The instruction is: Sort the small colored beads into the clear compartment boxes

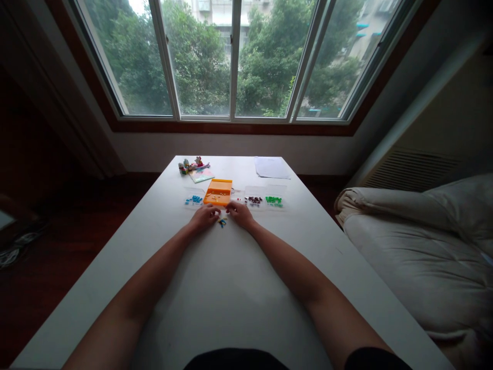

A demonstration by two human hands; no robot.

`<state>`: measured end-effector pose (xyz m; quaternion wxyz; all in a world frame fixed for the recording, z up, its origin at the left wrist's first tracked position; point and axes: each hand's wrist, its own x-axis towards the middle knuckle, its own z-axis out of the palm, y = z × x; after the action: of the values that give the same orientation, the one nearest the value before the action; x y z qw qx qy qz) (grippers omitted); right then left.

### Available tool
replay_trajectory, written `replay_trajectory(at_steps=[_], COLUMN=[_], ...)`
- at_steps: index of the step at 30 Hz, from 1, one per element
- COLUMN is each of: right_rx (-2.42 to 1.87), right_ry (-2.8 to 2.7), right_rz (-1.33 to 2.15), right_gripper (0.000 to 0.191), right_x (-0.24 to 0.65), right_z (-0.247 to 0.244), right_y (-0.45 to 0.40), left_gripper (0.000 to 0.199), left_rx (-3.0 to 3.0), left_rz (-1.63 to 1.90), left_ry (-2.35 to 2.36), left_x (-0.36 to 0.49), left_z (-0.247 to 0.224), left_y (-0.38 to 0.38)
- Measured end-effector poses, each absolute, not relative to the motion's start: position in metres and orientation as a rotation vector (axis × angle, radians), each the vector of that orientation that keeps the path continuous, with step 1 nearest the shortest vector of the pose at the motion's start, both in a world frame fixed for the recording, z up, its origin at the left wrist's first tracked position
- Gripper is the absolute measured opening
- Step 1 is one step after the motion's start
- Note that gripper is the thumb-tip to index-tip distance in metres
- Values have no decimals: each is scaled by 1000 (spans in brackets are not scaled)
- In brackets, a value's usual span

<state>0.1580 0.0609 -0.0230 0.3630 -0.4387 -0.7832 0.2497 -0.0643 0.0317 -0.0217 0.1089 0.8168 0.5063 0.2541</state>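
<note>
My left hand (205,217) rests on the white table at the near left of an orange tray (219,191), its fingers curled; what they hold, if anything, is too small to make out. At the tray's near right corner is my right hand (239,213), fingers bent together near the tray edge, also with nothing I can make out between them. Small pale pieces lie in the tray. Between the hands, slightly nearer to me, sits a small pile of blue and yellow pieces (222,222).
Blue pieces (193,200) lie left of the tray. To its right are clear boxes with dark pieces (254,200) and green pieces (273,200). Small colourful figures (185,166), a card (202,176) and white paper (271,167) lie at the table's far end.
</note>
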Motion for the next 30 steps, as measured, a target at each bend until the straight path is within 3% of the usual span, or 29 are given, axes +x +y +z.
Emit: replay_trajectory(at_steps=[10, 30], right_rx=[-1045, -1057], right_ry=[-2008, -2032], right_rz=[610, 575], right_gripper=[20, 20], right_x=[158, 160], right_z=[-32, -29], right_y=[66, 64], left_gripper=[15, 17], left_rx=[2587, 2597], left_rz=[593, 753], left_ry=[1326, 1469], left_x=[-60, -51], left_z=[-10, -23], left_y=[55, 37])
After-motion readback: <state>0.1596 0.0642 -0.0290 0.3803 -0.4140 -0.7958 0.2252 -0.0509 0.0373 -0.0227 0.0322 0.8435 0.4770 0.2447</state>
